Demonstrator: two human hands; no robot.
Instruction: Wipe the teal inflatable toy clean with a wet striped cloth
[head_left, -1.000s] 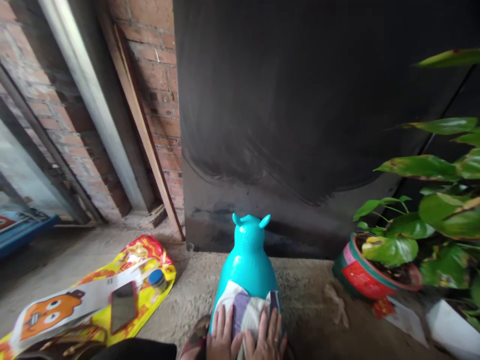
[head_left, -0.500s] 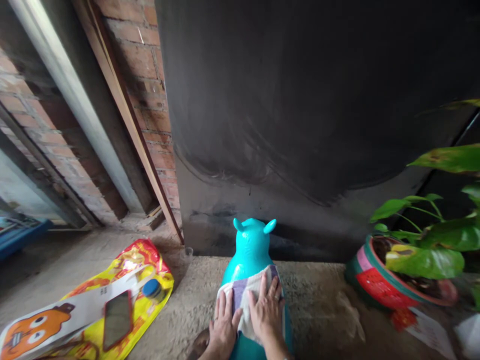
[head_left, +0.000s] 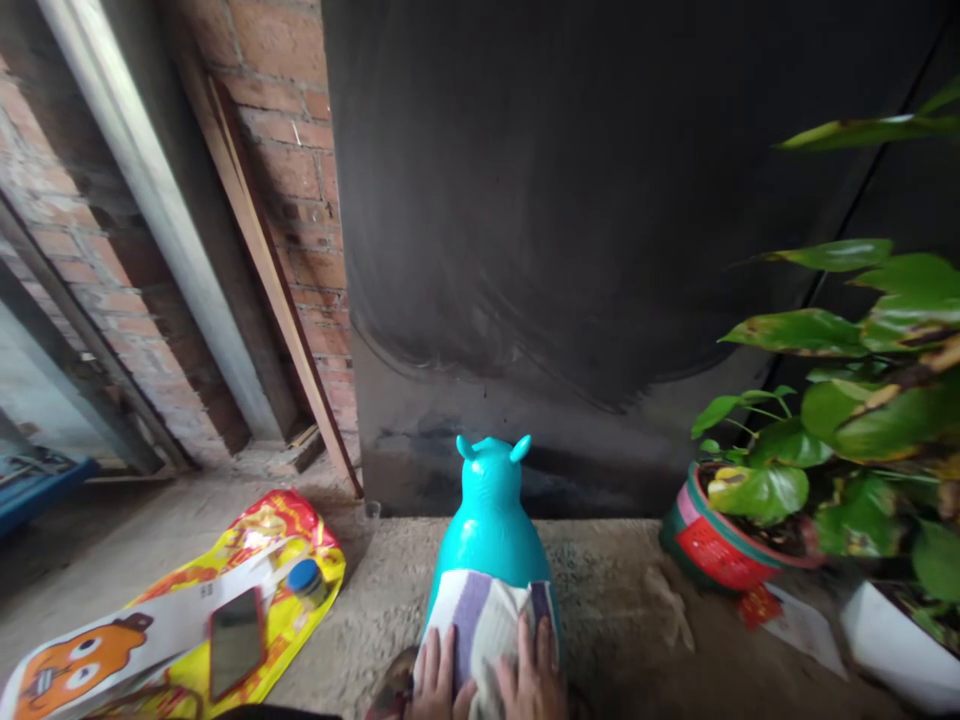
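The striped cloth [head_left: 484,625] lies spread over the back of the turquoise inflatable animal toy [head_left: 491,520], which stands on the concrete floor [head_left: 615,600] close to the foot of the dark metal panel [head_left: 600,250], its head and two small ears turned to the panel. Both hands press flat on the cloth at the bottom edge of the view: the left hand [head_left: 435,682] on the left part, the right hand [head_left: 534,675] on the right part, the fingers [head_left: 523,640] extended and a little spread, holding nothing in a closed grip, only resting the palms on the fabric. As a judgement, the wiping is in the middle: the cloth covers only the lower back, while the neck, the head and the sides of the toy are not yet under it, and I cannot tell how clean any part is. To the left on the floor lies a yellow printed bag [head_left: 187,620] with a phone [head_left: 235,642] and a blue bottle cap [head_left: 304,577] on it. To the right, near the panel, stands a red and green pot [head_left: 712,550] with a leafy plant [head_left: 847,420]. Behind the bag a brick wall [head_left: 292,180] rises, with a wooden batten [head_left: 270,280] leaning on it.
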